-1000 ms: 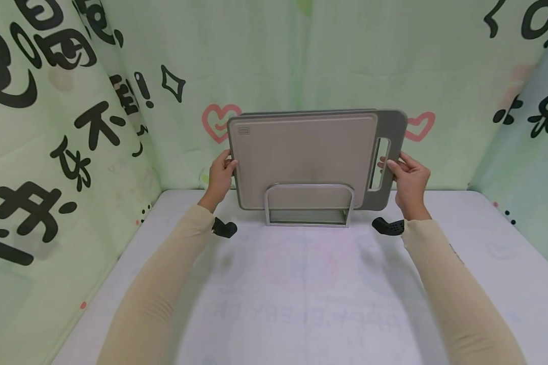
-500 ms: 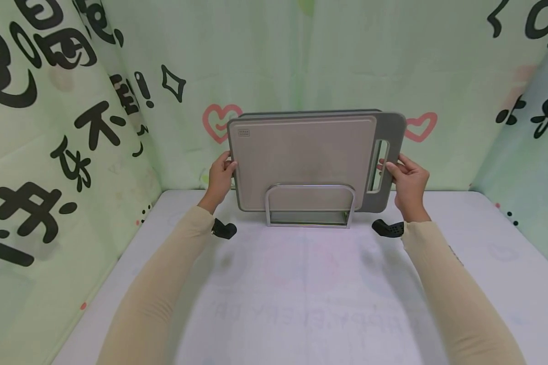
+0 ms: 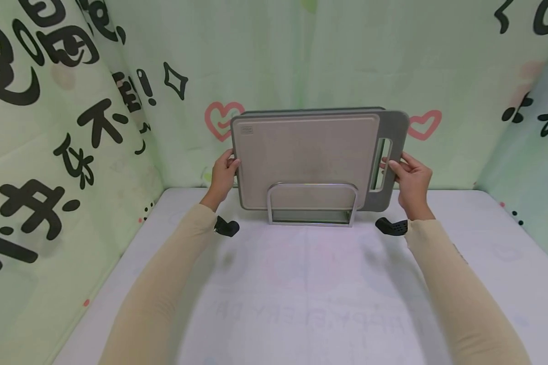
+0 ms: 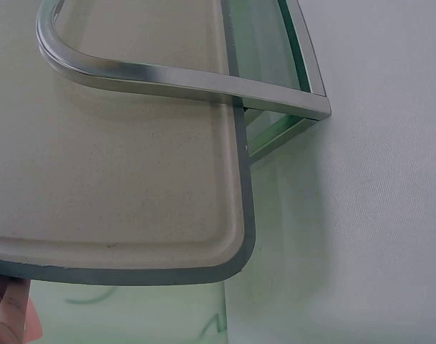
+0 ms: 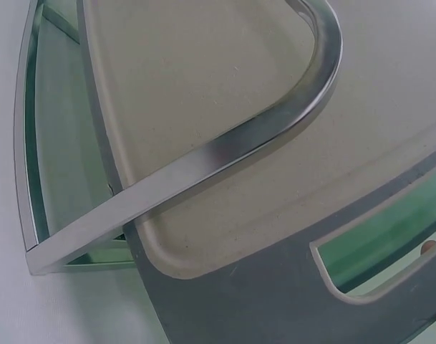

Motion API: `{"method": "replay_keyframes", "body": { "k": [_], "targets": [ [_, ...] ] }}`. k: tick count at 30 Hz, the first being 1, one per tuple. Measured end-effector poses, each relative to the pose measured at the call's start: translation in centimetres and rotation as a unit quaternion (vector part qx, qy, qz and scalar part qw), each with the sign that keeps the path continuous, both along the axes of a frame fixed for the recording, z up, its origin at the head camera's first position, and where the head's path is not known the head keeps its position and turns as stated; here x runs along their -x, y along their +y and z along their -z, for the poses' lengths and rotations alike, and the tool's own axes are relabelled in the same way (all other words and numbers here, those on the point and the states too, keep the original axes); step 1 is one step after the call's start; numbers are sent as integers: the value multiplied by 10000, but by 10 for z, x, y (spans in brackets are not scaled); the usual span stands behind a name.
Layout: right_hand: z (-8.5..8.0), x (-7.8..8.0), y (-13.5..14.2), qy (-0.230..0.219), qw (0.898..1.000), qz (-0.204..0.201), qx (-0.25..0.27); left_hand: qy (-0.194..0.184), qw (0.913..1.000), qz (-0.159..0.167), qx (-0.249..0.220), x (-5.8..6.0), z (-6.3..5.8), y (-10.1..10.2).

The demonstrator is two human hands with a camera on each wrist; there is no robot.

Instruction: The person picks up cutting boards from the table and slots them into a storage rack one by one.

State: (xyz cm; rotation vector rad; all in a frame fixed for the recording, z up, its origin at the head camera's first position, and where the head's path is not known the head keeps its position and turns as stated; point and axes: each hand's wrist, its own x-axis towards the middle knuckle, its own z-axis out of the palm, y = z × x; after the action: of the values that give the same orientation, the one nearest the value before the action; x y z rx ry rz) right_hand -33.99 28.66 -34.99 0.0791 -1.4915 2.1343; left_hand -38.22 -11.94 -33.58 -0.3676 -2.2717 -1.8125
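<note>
A beige cutting board (image 3: 310,157) with a grey rim stands on its long edge in a silver metal rack (image 3: 312,185), behind the rack's front loop. Its lower edge sits above the rack's base bar. My left hand (image 3: 222,175) pinches the board's left edge, thumb on the front face. On the other side, my right hand (image 3: 413,182) grips the grey handle end beside the slot, with fingertips showing through the opening. A second grey edge (image 3: 312,109) rises just behind the board's top; the rest of it is hidden. The wrist views show the board's lower corners and the rack closely.
The rack stands near the back of a white table (image 3: 301,284). A pale green curtain (image 3: 347,61) with black writing and red hearts hangs behind and at both sides. Black wrist devices (image 3: 227,227) jut inward from both sleeves.
The head view has shifted slightly. Both hands keep their hold, and the board has barely moved; a little more of the edge behind it shows at the top right.
</note>
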Motion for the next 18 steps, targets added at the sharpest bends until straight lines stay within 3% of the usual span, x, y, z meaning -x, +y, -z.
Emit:
{"method": "replay_keyframes", "body": {
  "k": [4, 8, 12, 15, 18],
  "targets": [
    [1, -1, 0, -100, 9997, 98, -201, -88, 9999, 72, -76, 0, 0, 0],
    [-1, -2, 1, -99, 9996, -110, -232, -20, 10000, -17, 65, 0, 2, -1],
    [-3, -2, 3, -393, 9964, -181, -733, 43, 9994, -268, 221, 1, 6, 1],
    [-5, -2, 5, -782, 9866, 44, -1430, 19, 9986, -436, 301, 1, 10, 5],
    [-8, -4, 7, -958, 9810, 190, -1675, 41, 9976, -549, 426, -1, 13, 9]
  ]
}}
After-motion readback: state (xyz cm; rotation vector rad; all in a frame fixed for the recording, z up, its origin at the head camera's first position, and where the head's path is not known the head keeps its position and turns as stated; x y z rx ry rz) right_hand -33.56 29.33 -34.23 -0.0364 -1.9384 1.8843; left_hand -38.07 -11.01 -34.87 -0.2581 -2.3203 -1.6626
